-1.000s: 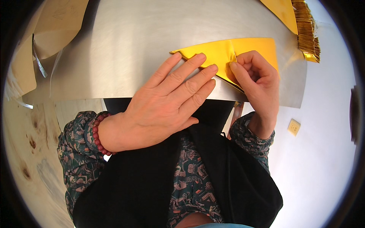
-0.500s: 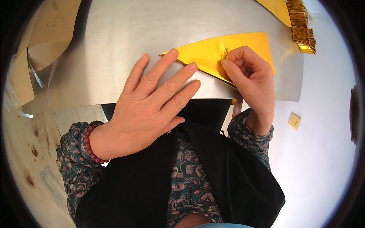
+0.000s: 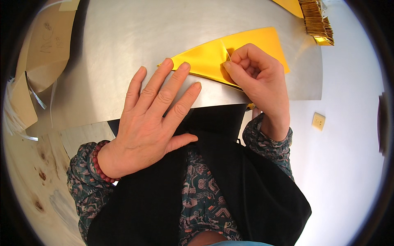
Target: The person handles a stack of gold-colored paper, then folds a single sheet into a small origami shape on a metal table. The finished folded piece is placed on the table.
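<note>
A shiny golden-yellow wedge-shaped sheet [image 3: 201, 55] lies on the grey metal tabletop, its narrow point to the left and its wide end to the right. My left hand [image 3: 145, 123] is spread with the palm down, two fingertips resting at the sheet's pointed end. Over the wider part, my right hand [image 3: 262, 78] is closed, thumb and forefinger pinching a thin pale strip [image 3: 225, 48]. That strip stands out above the sheet from the pinch. The near edge of the sheet shows a dark line, partly covered by my right hand.
Brown paper bags [image 3: 51, 45] with white strands hang at the table's left end. At the far right sits a stack of folded gold pieces [image 3: 317, 22], beside another yellow sheet [image 3: 292, 6]. A wall socket [image 3: 318, 121] is to the right of the metal tabletop [image 3: 131, 28].
The whole view has shifted a little. My left fingers are spread wider and sit slightly farther left. More of the pale strip shows above my right hand's pinch.
</note>
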A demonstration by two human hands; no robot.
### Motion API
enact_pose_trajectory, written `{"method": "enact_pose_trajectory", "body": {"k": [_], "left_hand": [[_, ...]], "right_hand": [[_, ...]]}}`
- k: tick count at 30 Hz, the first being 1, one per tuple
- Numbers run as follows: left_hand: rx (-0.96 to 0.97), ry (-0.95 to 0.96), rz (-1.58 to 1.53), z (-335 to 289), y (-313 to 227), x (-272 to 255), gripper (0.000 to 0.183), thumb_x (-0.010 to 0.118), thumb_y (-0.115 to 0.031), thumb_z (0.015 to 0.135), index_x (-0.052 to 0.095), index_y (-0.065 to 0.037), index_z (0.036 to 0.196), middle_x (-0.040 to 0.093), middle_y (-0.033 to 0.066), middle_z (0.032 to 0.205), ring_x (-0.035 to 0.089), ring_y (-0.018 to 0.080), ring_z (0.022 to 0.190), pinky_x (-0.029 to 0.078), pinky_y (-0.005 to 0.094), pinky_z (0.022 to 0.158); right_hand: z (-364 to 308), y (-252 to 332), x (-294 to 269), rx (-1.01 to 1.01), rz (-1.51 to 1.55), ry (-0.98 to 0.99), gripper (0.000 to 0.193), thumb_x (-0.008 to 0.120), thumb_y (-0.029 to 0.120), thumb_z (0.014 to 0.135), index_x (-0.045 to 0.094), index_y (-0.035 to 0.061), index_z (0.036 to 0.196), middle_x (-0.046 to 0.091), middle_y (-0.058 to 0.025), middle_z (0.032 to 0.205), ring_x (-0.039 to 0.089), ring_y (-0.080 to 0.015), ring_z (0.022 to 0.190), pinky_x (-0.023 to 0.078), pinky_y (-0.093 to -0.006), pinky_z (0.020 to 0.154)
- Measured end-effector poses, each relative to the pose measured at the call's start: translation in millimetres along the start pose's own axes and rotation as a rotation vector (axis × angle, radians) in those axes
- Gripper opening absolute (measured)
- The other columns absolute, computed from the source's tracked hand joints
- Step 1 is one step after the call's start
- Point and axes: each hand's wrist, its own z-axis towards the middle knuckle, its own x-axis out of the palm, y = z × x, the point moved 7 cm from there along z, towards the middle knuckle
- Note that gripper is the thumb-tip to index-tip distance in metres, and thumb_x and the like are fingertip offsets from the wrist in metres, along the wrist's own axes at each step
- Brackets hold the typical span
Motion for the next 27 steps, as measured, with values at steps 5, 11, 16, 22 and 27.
{"method": "enact_pose_trajectory", "body": {"k": [5, 11, 16, 22, 27], "left_hand": [[-0.011, -0.016, -0.006, -1.3, 1.2, -1.3, 0.105, 0.081, -0.057, 0.082, 0.043, -0.003, 0.164, 0.039, 0.0228, 0.170, 0.033, 0.0406, 0.160, 0.022, 0.0597, 0.129], [-0.037, -0.091, -0.006, -5.4, 3.9, -4.9, 0.105, 0.085, -0.052, 0.079, 0.046, 0.006, 0.157, 0.046, 0.0221, 0.164, 0.040, 0.0399, 0.155, 0.025, 0.0602, 0.128], [-0.050, -0.179, 0.036, -12.5, 10.1, -8.2, 0.100, 0.085, -0.050, 0.080, 0.049, 0.006, 0.155, 0.052, 0.0201, 0.157, 0.045, 0.0392, 0.149, 0.027, 0.0600, 0.127], [-0.062, -0.208, 0.005, -15.8, 25.5, 3.4, 0.094, 0.082, -0.052, 0.085, 0.051, 0.004, 0.155, 0.054, 0.0194, 0.155, 0.044, 0.0386, 0.149, 0.029, 0.0614, 0.126], [-0.078, -0.250, 0.025, -25.3, 43.0, -2.1, 0.092, 0.076, -0.060, 0.090, 0.053, 0.006, 0.150, 0.054, 0.0208, 0.152, 0.043, 0.0396, 0.149, 0.030, 0.0637, 0.125]], "right_hand": [[0.3, 0.8, 0.9, -0.010, -0.035, -0.001, 0.011, 0.080, 0.011, 0.091, 0.072, 0.0035, 0.091, 0.064, 0.0040, 0.070, 0.053, -0.0027, 0.063, 0.045, -0.0202, 0.059], [0.5, 6.5, 9.3, -0.020, -0.049, 0.000, 0.011, 0.080, 0.012, 0.091, 0.074, 0.0028, 0.093, 0.067, 0.0023, 0.072, 0.056, -0.0038, 0.064, 0.048, -0.0210, 0.061], [-0.8, 18.0, 22.3, -0.009, -0.093, 0.023, 0.008, 0.075, 0.004, 0.098, 0.069, 0.0011, 0.094, 0.067, 0.0055, 0.077, 0.056, 0.0019, 0.070, 0.045, -0.0159, 0.066], [6.3, 18.0, 31.7, -0.019, -0.148, 0.022, 0.012, 0.075, 0.009, 0.097, 0.067, 0.0005, 0.101, 0.065, 0.0035, 0.072, 0.055, -0.0010, 0.067, 0.041, -0.0197, 0.061], [9.2, 32.4, 45.8, 0.025, -0.277, -0.063, 0.015, 0.076, 0.012, 0.097, 0.063, 0.0033, 0.096, 0.051, 0.0055, 0.066, 0.041, -0.0038, 0.065, 0.033, -0.0255, 0.057]]}}
